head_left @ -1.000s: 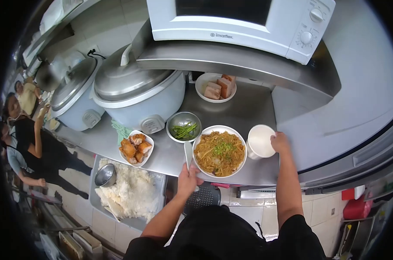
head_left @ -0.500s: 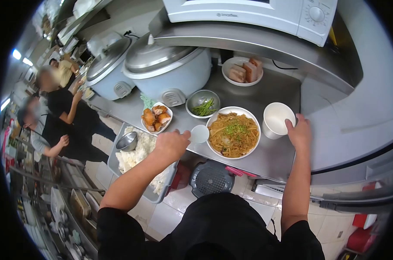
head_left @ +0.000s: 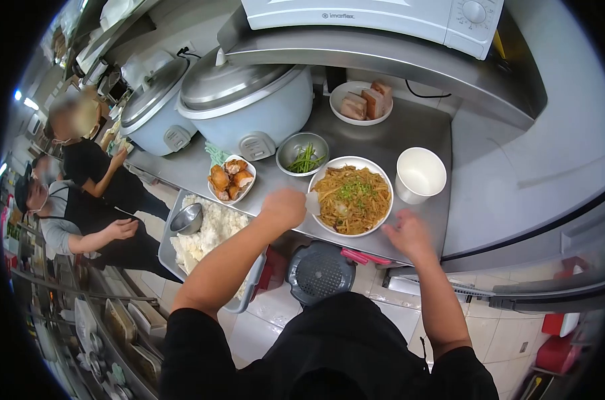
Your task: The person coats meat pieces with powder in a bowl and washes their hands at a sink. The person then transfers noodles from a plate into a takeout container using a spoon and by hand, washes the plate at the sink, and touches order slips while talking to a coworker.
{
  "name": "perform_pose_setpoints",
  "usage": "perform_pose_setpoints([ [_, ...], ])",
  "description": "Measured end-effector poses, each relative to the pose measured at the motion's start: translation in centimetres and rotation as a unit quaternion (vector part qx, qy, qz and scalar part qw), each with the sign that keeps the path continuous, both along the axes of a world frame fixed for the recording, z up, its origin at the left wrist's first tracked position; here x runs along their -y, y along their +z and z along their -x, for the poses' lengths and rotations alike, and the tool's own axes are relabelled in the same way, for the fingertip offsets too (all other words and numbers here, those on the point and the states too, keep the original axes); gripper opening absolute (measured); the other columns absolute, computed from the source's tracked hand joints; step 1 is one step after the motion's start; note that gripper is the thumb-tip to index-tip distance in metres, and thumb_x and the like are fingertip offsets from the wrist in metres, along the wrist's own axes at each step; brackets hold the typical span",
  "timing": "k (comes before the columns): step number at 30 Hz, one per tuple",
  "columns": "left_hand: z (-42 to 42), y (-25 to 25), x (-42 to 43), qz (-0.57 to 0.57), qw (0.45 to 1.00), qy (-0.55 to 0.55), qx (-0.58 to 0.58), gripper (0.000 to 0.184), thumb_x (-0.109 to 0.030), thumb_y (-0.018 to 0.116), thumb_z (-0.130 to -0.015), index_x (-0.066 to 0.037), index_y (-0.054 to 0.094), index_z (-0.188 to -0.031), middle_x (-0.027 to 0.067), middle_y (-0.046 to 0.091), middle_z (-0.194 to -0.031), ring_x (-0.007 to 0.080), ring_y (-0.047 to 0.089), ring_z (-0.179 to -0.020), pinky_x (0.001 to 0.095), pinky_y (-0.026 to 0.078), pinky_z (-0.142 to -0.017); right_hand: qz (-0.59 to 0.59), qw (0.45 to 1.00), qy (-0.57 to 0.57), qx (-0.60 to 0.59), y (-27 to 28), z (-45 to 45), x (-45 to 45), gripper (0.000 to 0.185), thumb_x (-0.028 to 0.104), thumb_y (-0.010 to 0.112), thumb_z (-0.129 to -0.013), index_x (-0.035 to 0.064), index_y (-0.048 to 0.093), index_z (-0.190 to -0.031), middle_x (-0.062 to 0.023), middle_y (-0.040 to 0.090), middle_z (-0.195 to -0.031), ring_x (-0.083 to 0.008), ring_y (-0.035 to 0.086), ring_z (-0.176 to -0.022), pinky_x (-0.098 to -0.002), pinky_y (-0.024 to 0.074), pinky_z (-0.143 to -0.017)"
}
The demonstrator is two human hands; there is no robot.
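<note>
A steel counter (head_left: 426, 130) runs along the kitchen wall, with a microwave (head_left: 382, 23) on a raised shelf towards twelve o'clock and two lidded rice cookers (head_left: 246, 110) towards ten. Taking the white bowl of noodles (head_left: 351, 208) near the counter's front edge as the centre, a paper cup (head_left: 420, 175) stands upright just beside it at two o'clock, a metal bowl (head_left: 288, 156) of green stalks at ten, a dish of browned meat (head_left: 230, 179) at nine, and pale meat blocks (head_left: 365, 104) in a bowl at twelve. Chopped greens top the noodles.

The left hand (head_left: 284, 208), at nine o'clock, is closed around a white spoon (head_left: 313, 204), which reaches the noodle bowl's near-left rim. The right hand (head_left: 410, 236), at four, is blurred, bare and loosely spread; whether its fingertips touch the rim I cannot tell. The hands are well apart.

Rice (head_left: 209, 233) fills a tub below at eight; co-workers (head_left: 96, 167) stand beyond, at nine.
</note>
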State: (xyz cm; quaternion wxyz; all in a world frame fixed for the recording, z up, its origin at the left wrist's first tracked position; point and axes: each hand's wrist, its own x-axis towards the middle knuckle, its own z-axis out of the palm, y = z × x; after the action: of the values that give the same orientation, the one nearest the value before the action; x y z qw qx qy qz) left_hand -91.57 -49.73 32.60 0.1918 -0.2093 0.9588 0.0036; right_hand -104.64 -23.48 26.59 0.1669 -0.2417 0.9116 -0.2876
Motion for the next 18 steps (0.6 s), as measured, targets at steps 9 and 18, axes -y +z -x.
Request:
perform_pose_setpoints([
  [9, -1.0, -0.3, -0.5, -0.055, 0.997, 0.033, -0.037, 0.034, -0.034, 0.057, -0.089, -0.004, 0.066, -0.102, 0.0197, 0.069, -0.096, 0.0363, 0.066, -0.092, 0.0467, 0.053, -0.081, 0.119, 0.991, -0.051, 0.037, -2.1, -1.3, 3.1, 0.049, 0.019, 0.077, -0.074, -0.0008, 0.055, -0.113, -0.0235, 0.061, -0.108, -0.0400, 0.059, -0.102, -0.0466, 0.0476, -0.089],
  [18, -1.3, -7.4, 0.0, -0.147, 0.964, 0.057, -0.213, 0.036, -0.035, 0.066, -0.084, -0.002, 0.063, -0.098, 0.0219, 0.069, -0.090, 0.0389, 0.067, -0.087, 0.0481, 0.053, -0.080, 0.097, 0.995, -0.031, -0.010, -3.6, -1.0, 3.4, 0.053, 0.018, 0.077, -0.073, -0.0017, 0.055, -0.117, -0.0254, 0.060, -0.107, -0.0416, 0.058, -0.100, -0.0463, 0.0489, -0.088],
])
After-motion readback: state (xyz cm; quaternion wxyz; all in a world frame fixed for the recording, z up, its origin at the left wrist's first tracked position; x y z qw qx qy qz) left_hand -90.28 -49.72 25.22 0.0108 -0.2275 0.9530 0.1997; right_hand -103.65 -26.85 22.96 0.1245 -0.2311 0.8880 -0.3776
